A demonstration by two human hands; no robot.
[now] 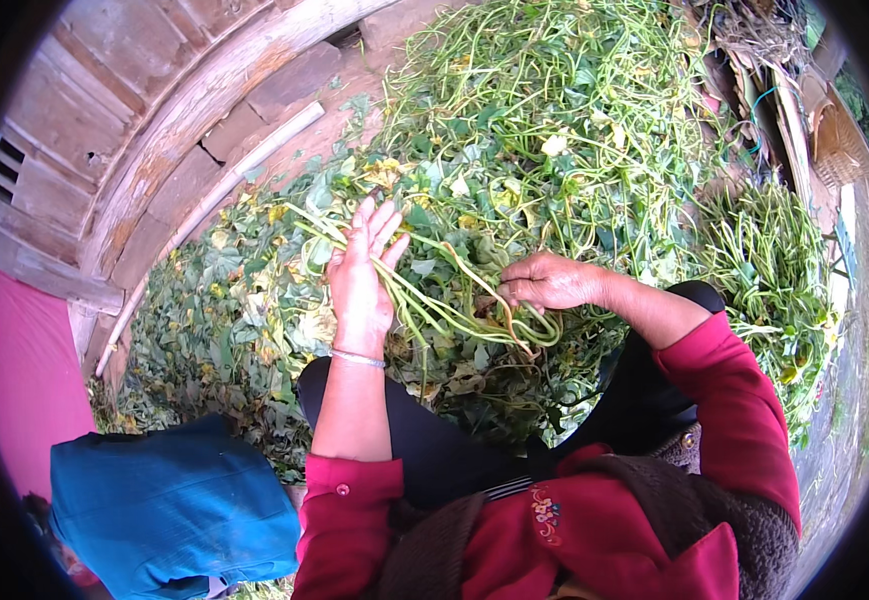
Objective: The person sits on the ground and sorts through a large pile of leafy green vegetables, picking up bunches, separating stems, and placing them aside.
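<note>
My left hand (pixel 363 274) holds a loose bundle of long green vine stems (pixel 434 306) across its palm, with the fingers mostly straight. The cut or stripped ends stick out beyond the thumb side. Toward the right, the stems bend round in a loop beneath my right hand (pixel 550 281), whose fingers are curled closed on them; its fingertips are partly hidden. A thin brownish stem (pixel 483 285) hangs among the green ones. Under both hands spreads a heap of green and yellowing leaves (pixel 254 307), reaching up to my knees.
A large tangle of green vines (pixel 577 112) lies ahead, and a bundle of stems (pixel 761 255) at the right. Along the left run a wooden wall (pixel 74 112) and a pale pole (pixel 239 169). Blue cloth (pixel 171 502) is at lower left; a woven basket (pixel 839 142) is at upper right.
</note>
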